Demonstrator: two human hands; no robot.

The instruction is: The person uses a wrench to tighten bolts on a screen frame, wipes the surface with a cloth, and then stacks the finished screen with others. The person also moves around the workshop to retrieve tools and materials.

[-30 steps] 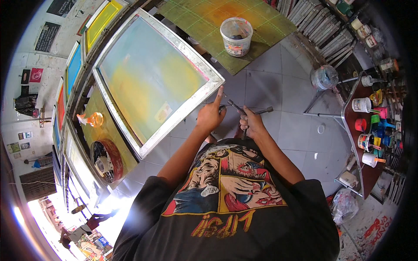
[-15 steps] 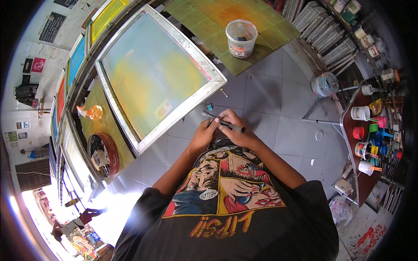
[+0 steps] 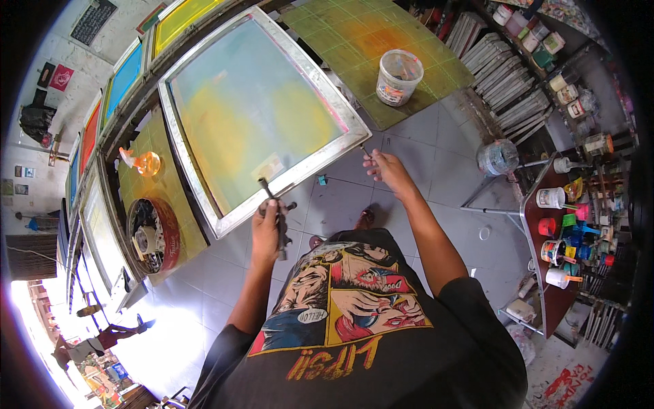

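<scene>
A dark metal tool [image 3: 281, 232] with a long shank and short side arms stands upright in my left hand [image 3: 266, 221], whose fingers wrap around it. Beside it lies the near edge of a silver-framed printing screen [image 3: 204, 194], its mesh stained yellow and blue. My right hand [image 3: 387, 169] reaches to the screen's right corner. There its fingertips close on a small bolt [image 3: 365, 149] sticking out by the frame; the fingers partly hide the bolt.
A green board [image 3: 327, 41] carries a clear plastic tub [image 3: 399, 78]. Left of the screen are an orange spray bottle [image 3: 146, 163] and a round red tin [image 3: 167, 235]. Paint pots stand on a brown table [image 3: 535, 225] at right. A person [image 3: 102, 341] is at lower left.
My hands, together around the dark tool before, are now apart. The left has carried the tool left to the screen's edge; the right has moved out to the bolt at the corner.
</scene>
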